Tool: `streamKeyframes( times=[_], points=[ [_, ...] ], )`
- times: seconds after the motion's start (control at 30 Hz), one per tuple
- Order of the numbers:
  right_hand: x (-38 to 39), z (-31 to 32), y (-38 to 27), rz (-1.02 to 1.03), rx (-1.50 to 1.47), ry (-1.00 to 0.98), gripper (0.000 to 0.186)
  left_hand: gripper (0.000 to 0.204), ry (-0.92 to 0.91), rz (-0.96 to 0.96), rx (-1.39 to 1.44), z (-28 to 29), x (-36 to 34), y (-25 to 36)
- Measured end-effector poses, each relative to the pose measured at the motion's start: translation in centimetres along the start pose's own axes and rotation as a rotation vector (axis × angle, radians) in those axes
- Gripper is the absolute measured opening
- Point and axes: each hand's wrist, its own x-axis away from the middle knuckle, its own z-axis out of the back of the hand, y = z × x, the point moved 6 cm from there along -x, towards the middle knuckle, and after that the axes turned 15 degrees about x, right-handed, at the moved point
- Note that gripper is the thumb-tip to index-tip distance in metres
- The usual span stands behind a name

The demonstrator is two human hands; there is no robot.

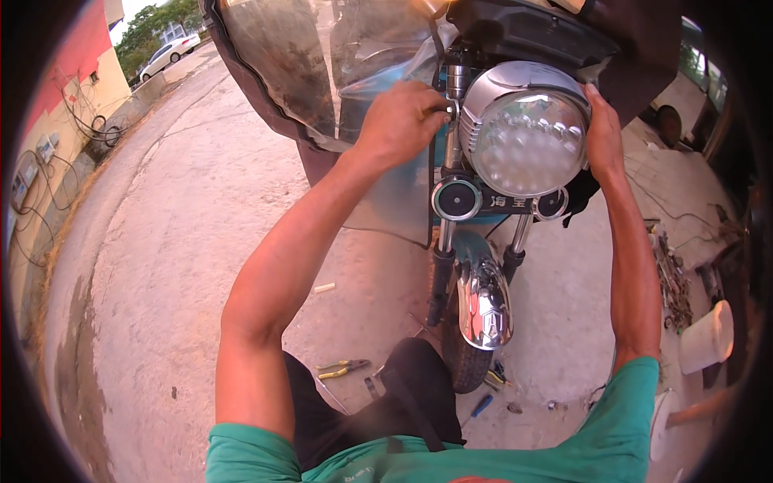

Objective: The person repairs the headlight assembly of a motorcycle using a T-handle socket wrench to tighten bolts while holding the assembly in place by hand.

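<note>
Hands apart: left hand (400, 121) and right hand (604, 133) clasp round chrome headlight (527, 133).

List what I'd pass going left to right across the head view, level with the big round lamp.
Wall with cables → concrete ground → clear windshield panel → left hand → round headlight → right hand.

Your view is lit by soft, warm daylight, evenly bright, with only faint shadows on the concrete ground (185, 241). Glare sits on the round headlight (527, 133) and chrome front fender (483, 302). Fisheye bending curves the edges; black vignette fills the corners. Your shirt at the lower edge is blurred.
</note>
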Motion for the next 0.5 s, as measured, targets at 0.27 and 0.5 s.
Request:
streamKeyframes(
  times=[0.27, 0.5],
  points=[
    [1.5, 0.0, -1.7, -0.014, 0.084, 0.084, 0.068, 0.015, 0.041, -0.278, -0.166, -0.3, 0.2, 1.2],
    [1.6, 1.0, -2.0, 0.066, 0.135, 0.123, 0.064, 0.014, 0.053, -0.308, -0.16, -0.3, 0.2, 1.9]
  ],
)
